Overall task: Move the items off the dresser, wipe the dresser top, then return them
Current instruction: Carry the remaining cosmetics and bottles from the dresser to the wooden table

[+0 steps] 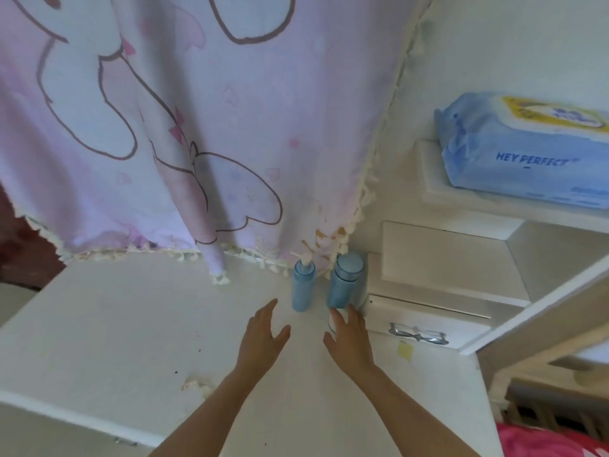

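Two light blue bottles stand at the back right of the white dresser top (131, 324): a slim pump bottle (303, 288) and a wider capped bottle (344, 285). A small white item (333, 319) sits in front of the capped bottle, mostly hidden by my right hand. My left hand (263, 338) hovers open just in front and left of the pump bottle, touching nothing. My right hand (351, 338) is open with fingers spread, its fingertips at the base of the capped bottle.
A pink cartoon-print curtain (164, 127) with a tasselled hem hangs over the dresser's back edge. A white drawer unit (428, 311) with a bow handle stands to the right. A blue wet-wipe pack (527, 150) lies on a shelf above. Small stains mark the dresser top.
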`<state>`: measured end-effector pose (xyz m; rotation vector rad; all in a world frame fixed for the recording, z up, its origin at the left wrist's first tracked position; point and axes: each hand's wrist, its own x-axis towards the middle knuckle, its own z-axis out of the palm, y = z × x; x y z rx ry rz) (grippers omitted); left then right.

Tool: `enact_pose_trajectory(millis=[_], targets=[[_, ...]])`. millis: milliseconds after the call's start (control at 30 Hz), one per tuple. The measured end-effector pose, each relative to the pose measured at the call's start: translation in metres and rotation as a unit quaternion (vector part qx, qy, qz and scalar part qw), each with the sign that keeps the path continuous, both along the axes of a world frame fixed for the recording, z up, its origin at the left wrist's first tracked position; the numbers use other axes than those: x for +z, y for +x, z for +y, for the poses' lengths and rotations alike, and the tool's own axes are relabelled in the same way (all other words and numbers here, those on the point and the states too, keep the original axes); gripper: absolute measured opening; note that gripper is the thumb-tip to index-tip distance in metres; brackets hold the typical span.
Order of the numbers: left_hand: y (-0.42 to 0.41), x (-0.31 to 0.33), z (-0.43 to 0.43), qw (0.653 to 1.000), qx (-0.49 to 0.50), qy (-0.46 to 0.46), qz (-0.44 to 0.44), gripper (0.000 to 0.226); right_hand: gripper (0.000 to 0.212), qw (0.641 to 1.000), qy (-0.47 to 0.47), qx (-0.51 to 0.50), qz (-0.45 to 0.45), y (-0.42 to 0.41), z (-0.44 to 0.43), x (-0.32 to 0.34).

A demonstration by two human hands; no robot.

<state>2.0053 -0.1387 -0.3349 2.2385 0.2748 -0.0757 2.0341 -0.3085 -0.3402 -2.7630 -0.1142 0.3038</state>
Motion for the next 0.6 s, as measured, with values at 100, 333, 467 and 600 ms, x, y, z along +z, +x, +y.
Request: enact_pose_trajectory(millis=[100, 333, 467, 600], targets=[[0.016, 0.002, -0.005, 1.000, 0.005, -0.012, 0.013, 0.065, 0.054, 0.999, -0.006, 0.005, 0.032, 0.005, 0.000, -0.009], [0.059, 0.011, -0.014, 0.997, 0.011, -0.076, 0.022, 0.076, 0.049, 0.999, 0.030, 0.014, 0.032, 0.004, -0.006, -0.019], [0.076, 0.013, -0.024, 0.995, -0.010, -0.095, 0.030, 0.069, 0.053, 0.997, 0.042, 0.048, 0.048, -0.009, -0.014, -0.027], [0.076, 0.010, -0.028, 0.986, 0.030, -0.163, 0.029, 0.074, 0.053, 0.995, 0.070, 0.050, 0.053, -0.015, -0.022, -0.031]])
